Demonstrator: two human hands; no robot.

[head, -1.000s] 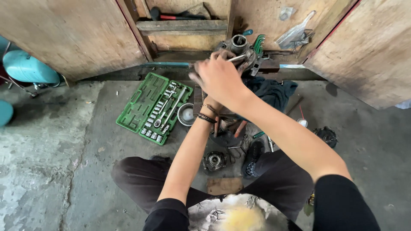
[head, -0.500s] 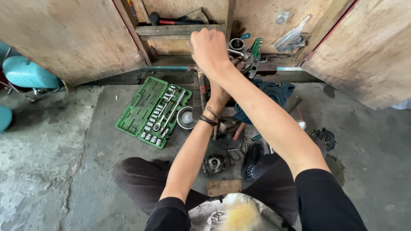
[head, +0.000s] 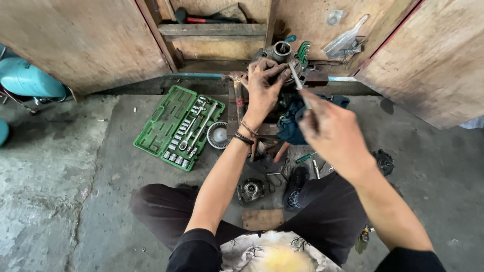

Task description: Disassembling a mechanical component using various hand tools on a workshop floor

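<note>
Greasy grey metal engine part (head: 280, 53) up on the far ledge, round opening on top. Left hand (head: 262, 88) fingers spread over it, touching. Right hand (head: 334, 133) nearer, pinched shut on thin metal rod (head: 298, 83). Green socket case (head: 179, 127) lying open left; cluttered floor between knees.

A dull grey metal engine part (head: 280, 52), greasy and matt, is sitting on a rough wooden block. A grime-smeared left hand (head: 262, 88) is resting on it; the right hand (head: 333, 133) is holding a thin, shiny metal tool (head: 298, 85). Glossy green plastic is forming the socket case (head: 177, 126), which is holding bright chrome sockets. Dark blue cloth (head: 295, 118) is lying crumpled. The rough concrete floor (head: 60, 176) is looking stained beneath worn plywood doors (head: 85, 40).
</note>
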